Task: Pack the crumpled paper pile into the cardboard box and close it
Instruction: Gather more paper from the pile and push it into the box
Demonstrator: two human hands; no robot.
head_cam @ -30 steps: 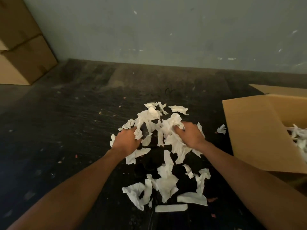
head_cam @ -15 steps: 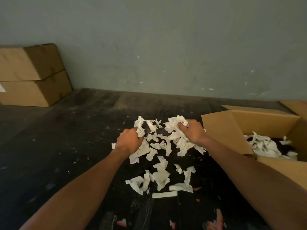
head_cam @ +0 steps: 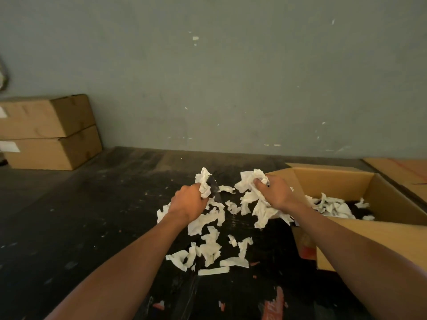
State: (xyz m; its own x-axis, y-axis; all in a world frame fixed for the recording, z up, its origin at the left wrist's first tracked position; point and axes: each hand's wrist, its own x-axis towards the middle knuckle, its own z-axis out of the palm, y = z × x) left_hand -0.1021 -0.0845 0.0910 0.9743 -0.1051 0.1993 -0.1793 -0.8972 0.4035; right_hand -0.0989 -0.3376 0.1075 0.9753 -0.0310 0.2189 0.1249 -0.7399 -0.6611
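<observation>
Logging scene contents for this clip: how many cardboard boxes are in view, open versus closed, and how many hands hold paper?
Open brown cardboard box: 1
Closed brown cardboard boxes, stacked, upper and lower: 2
Hands holding crumpled white paper, left hand and right hand: 2
Total: 5

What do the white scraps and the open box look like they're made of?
White scraps: thin matte paper, likely tissue-like; torn edges and soft crumples. Open box: brown corrugated cardboard by its look, matte, with stiff flat walls and folded flaps. The fluting itself is not visible.

Two stacked closed boxes [head_cam: 48, 132] against the grey wall [head_cam: 231, 77]
</observation>
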